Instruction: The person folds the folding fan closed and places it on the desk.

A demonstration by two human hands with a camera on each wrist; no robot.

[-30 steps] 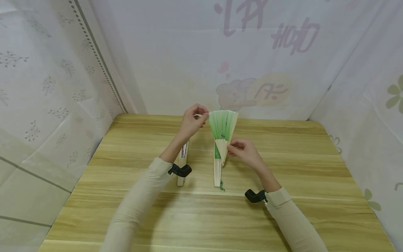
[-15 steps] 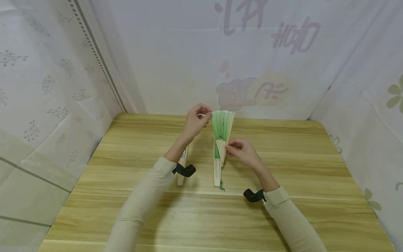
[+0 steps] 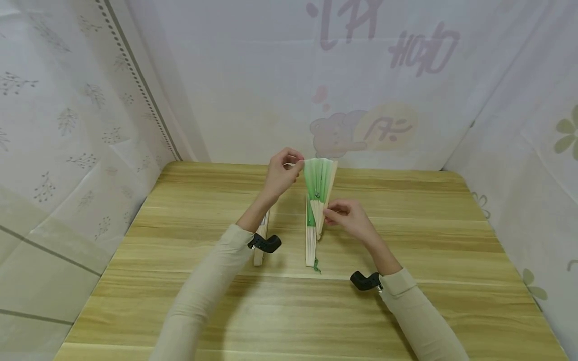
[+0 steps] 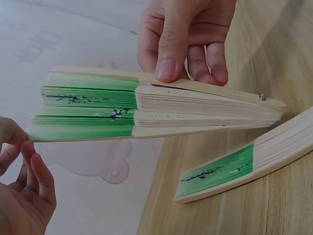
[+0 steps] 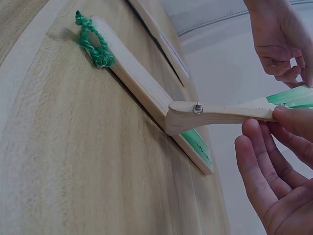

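Note:
A partly spread green folding fan is held up over the table between both hands. My left hand pinches the upper left corner of its leaf with thumb and fingertips. On the opposite side, my right hand holds the outer rib of the fan, above its metal rivet. Bunched pleats and pale ribs show in the left wrist view. Below lies a second green fan, folded, with a green braided cord at its near end; the held fan overlaps its upper part.
A third folded fan lies on the wooden table to the left, partly hidden by my left forearm and wrist camera. A printed white curtain hangs behind the table's far edge, with more cloth at both sides.
My left hand has moved slightly right, and the held fan is narrower than a second ago. Its right rib has come a little left. Over the last half second the hands stay nearly still.

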